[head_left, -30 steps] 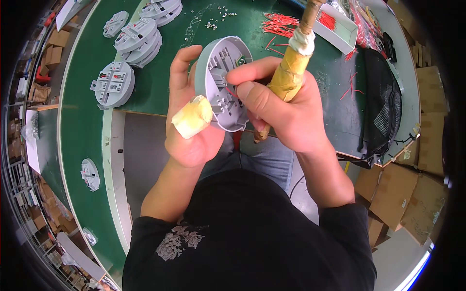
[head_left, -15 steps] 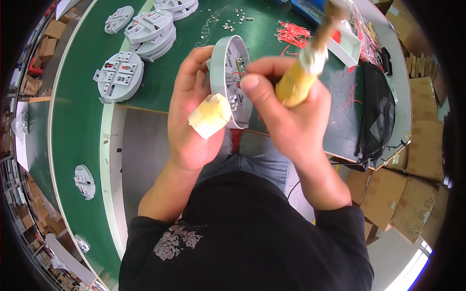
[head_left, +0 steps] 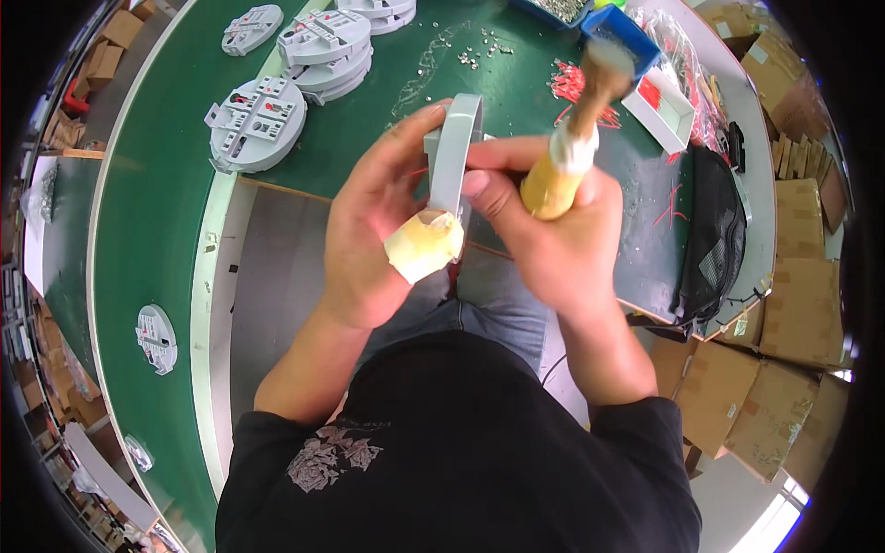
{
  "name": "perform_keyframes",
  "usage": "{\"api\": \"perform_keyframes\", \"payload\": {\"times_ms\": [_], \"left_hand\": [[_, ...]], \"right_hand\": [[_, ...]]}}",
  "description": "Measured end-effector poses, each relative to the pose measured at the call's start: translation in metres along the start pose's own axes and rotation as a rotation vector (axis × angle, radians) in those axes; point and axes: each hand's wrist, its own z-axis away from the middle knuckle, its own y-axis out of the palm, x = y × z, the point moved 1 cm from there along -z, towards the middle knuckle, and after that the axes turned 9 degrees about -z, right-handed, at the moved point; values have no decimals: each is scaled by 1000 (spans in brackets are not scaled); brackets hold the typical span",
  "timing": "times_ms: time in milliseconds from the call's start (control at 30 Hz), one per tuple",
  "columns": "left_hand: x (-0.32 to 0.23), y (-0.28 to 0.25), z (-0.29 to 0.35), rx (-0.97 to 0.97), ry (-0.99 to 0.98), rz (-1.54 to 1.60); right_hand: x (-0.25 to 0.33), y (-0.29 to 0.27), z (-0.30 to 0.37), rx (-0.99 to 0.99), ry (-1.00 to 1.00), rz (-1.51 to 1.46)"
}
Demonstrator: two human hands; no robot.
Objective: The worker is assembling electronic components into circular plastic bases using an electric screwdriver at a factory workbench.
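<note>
Green curved worktable [head_left: 157,184] fills the upper left. Black bag [head_left: 714,240] sits at its right edge, brown cartons [head_left: 802,304] beyond that. Grey round plastic parts [head_left: 253,124] lie on the table upper left, a stack of more behind them [head_left: 327,46]; one lone grey disc [head_left: 157,338] far left on the green belt. Nothing blocks the hands; they work above the table's near edge over the lap.

White tray [head_left: 666,106] holds red bits; blue bin [head_left: 619,28] at top edge, contents unclear. Loose red wires [head_left: 572,88] and small metal screws [head_left: 479,55] are scattered on the table.

Left hand [head_left: 369,240] is closed around the grey round housing [head_left: 454,157], held edge-on and upright, thumb wrapped in yellowish tape [head_left: 424,244] pressed on its rim. Right hand [head_left: 553,230] is clenched on a tape-wrapped tool handle [head_left: 558,175], forefinger touching the housing.

Versus a second ago: housing then showed its open inner face, now turned edge-on; hands sit a bit higher, nearer the table.
</note>
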Motion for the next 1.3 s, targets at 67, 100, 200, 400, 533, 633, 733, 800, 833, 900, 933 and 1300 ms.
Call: {"api": "perform_keyframes", "payload": {"times_ms": [67, 100, 200, 400, 533, 633, 733, 800, 833, 900, 933, 1300], "left_hand": [[0, 0, 0, -20, 59, -174], [1, 0, 0, -29, 87, -263], [8, -7, 0, -51, -23, -105], [9, -24, 19, -98, -156, 59], [-15, -56, 34, -233, 7, 63], [-47, -80, 38, -413, 15, 66], [-47, -95, 34, -383, 130, 69], [-55, -117, 38, -576, 170, -196], [-60, -130, 41, -747, 193, -434], [-85, -160, 53, -967, 100, -1090], [-111, -185, 62, -988, -30, -1507], [-181, -271, 258, -837, -887, -1760]], "right_hand": [[2, -6, -3, 23, 74, -47], [1, -10, -5, 50, 141, -93], [-6, -16, -8, 83, 249, -168], [-13, -23, -5, 233, 423, -142], [-13, -63, -26, 120, 300, 286], [-37, -123, -66, 24, 176, 754], [-61, -148, -91, 22, 154, 916], [-72, -150, -98, 84, 110, 887], [-78, -150, -102, 120, 78, 882], [-81, -152, -107, 173, 120, 897], [-79, -155, -110, 198, 179, 937], [-62, -150, -102, 161, 82, 1039]]}}
